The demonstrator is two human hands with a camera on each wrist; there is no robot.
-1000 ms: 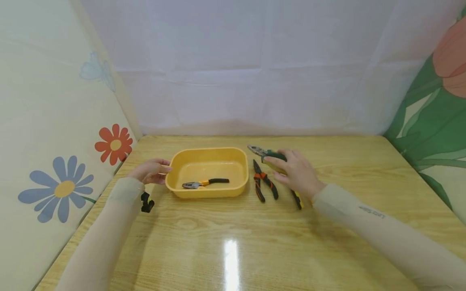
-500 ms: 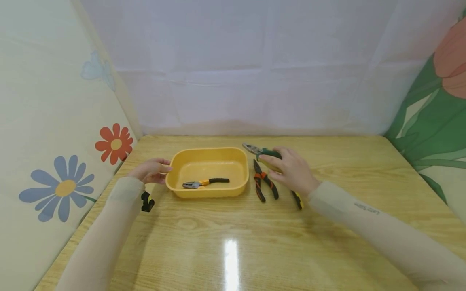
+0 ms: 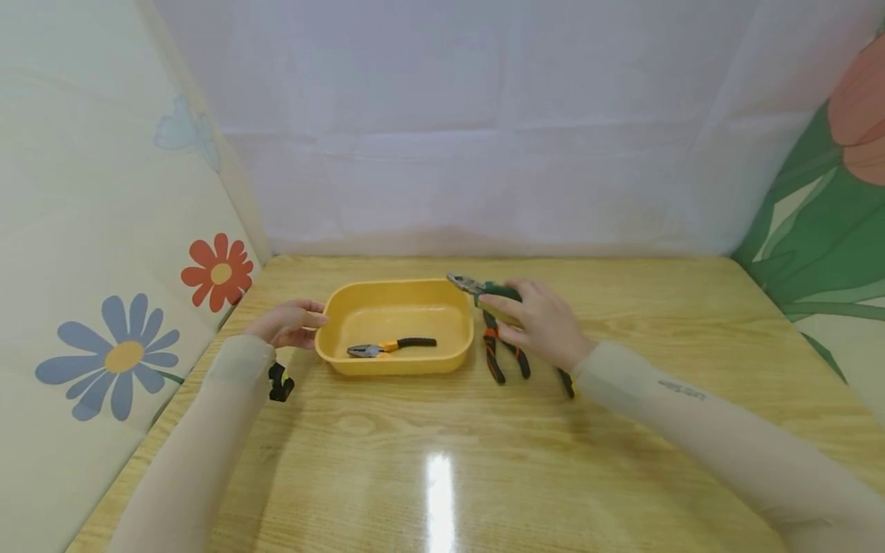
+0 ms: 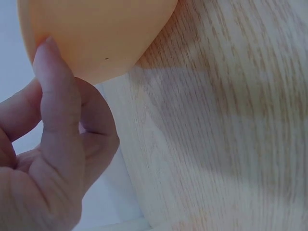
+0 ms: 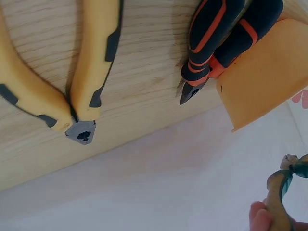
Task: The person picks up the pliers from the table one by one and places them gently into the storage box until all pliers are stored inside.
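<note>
My left hand (image 3: 289, 324) pinches the left end of a yellow plastic tray (image 3: 396, 369); in the left wrist view the thumb (image 4: 60, 96) lies against the tray wall (image 4: 108, 29). Inside the tray lie combination pliers (image 3: 391, 348) with orange and black handles. My right hand (image 3: 549, 324) grips green-and-yellow combination pliers (image 3: 492, 290) by the handles, head pointing left. In the head view their metal head overlaps the tray's back right corner. The right wrist view catches only some fingers (image 5: 262, 216) and part of these pliers (image 5: 278, 197) at its lower right.
Black-and-red needle-nose pliers (image 3: 492, 353) lie just right of the tray, partly covered by the right hand. Yellow-and-black pliers (image 5: 94, 57) lie further right, mostly hidden under the forearm in the head view. A small black-and-yellow object (image 3: 280, 382) is by the left wrist.
My right hand has moved left with the green-and-yellow pliers, bringing their head from beside the tray to over its back right corner. My left hand and the tray stay put.
</note>
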